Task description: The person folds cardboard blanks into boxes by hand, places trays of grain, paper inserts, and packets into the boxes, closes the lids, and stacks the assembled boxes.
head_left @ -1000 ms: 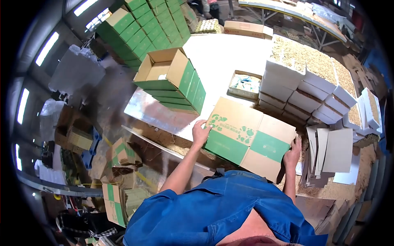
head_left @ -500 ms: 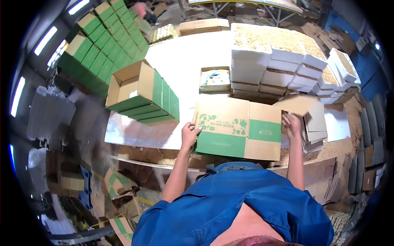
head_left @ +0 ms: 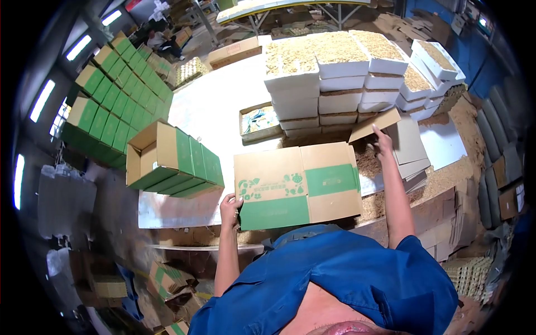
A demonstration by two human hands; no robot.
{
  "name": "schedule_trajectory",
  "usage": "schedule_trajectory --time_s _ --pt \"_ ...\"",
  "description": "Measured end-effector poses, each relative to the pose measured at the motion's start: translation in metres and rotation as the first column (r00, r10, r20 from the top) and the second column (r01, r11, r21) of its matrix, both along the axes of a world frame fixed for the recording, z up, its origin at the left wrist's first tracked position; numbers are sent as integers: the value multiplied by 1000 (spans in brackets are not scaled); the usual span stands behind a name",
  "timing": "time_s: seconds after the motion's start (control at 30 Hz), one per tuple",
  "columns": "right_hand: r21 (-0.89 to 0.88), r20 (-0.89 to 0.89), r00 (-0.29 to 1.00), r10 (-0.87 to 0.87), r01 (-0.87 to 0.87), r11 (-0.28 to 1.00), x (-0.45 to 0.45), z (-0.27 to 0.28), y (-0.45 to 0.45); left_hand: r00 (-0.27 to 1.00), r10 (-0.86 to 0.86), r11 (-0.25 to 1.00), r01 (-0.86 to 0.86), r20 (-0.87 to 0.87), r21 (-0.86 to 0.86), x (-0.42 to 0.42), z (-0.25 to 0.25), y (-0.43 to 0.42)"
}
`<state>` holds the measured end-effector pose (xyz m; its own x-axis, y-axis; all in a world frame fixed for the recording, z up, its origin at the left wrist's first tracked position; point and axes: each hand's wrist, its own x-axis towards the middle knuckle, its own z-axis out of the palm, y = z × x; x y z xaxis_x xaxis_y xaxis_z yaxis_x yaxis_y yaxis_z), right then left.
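Note:
A flattened green-and-brown printed carton [head_left: 298, 187] lies in front of my body at the table's near side. My left hand [head_left: 230, 210] is closed on its left edge, thumb on top and the other fingers partly hidden. Beyond the carton's right edge, my right hand [head_left: 382, 142] pinches a small brown cardboard sheet [head_left: 375, 124], which is tilted. Just right of that hand is a stack of grey-brown cardboard sheets [head_left: 410, 142]. Several opened green cartons [head_left: 176, 159] stand nested in a row to the left.
White foam boxes [head_left: 293, 86] topped with pale flakes are stacked at the back. Near them on the white table [head_left: 198, 106] sits a shallow box [head_left: 259, 120] with blue-and-white contents. Green cartons [head_left: 109, 103] form a tall stack at left. A person [head_left: 163, 42] sits far behind.
The view has turned right, so the scene sits further left. My right hand has moved away from my body, past the carton's right edge, with the brown sheet. My left hand stays at the carton's edge.

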<state>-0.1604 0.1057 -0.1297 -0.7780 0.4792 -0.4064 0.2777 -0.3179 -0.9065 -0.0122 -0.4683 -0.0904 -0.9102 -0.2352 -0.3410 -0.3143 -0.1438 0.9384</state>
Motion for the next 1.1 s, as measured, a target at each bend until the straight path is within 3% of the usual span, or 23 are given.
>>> schedule_trajectory --time_s 0.07,0.13,0.23,0.27,0.33,0.4,0.47,0.5,0.57,0.67,0.7,0.73,0.8,0.83,0.9,1.0,1.1 --pt "115 -73 997 -34 42 993 -6 6 -17 1000 -8 1000 8 11 11 2 4 4" --pt "234 -59 983 -174 183 955 -36 -36 -5 1000 -9 1000 9 15 25 -1 5 2" --pt "430 -176 937 -301 348 833 -37 -23 22 998 17 1000 -16 -60 18 0 6 -6" --pt "410 -238 897 -373 441 799 -29 -7 31 996 9 998 -4 -87 60 5 16 -5" --pt "475 -201 858 -474 508 718 -13 13 63 996 68 992 -62 -53 109 9 24 -7" --pt "401 -373 790 -487 610 683 -10 -18 111 994 73 990 -63 -84 124 10 16 -19" --pt "88 -97 839 -536 543 835 -9 -48 146 993 74 992 -63 -88 112 12 7 -29" --pt "101 -85 847 -525 532 841 -1 -50 146 993 67 991 -55 -96 125 11 7 -30" --pt "213 99 921 -376 350 912 11 -41 148 989 62 990 -44 -131 133 7 4 -32" --pt "169 100 954 -282 263 950 14 -27 143 985 105 976 -76 -135 205 3 11 -25" --pt "94 133 981 -141 129 987 21 -21 145 983 123 970 -90 -137 227 -1 7 -27" --pt "149 119 980 -160 142 979 28 -15 134 984 130 968 -99 -125 229 -3 8 -26" --pt "218 307 946 -100 33 975 43 5 131 980 108 963 -62 -165 261 -5 9 -26" --pt "226 312 945 -94 22 974 48 17 123 981 105 959 -57 -162 276 -6 7 -28" --pt "428 195 980 46 -128 895 58 38 92 976 117 951 -56 -185 306 -7 2 -28" --pt "271 48 932 359 -358 893 61 81 1 963 126 934 -34 -237 355 -12 -3 -27" --pt "123 -156 848 506 -491 862 42 83 -68 945 94 936 24 -313 352 -19 -1 -19"
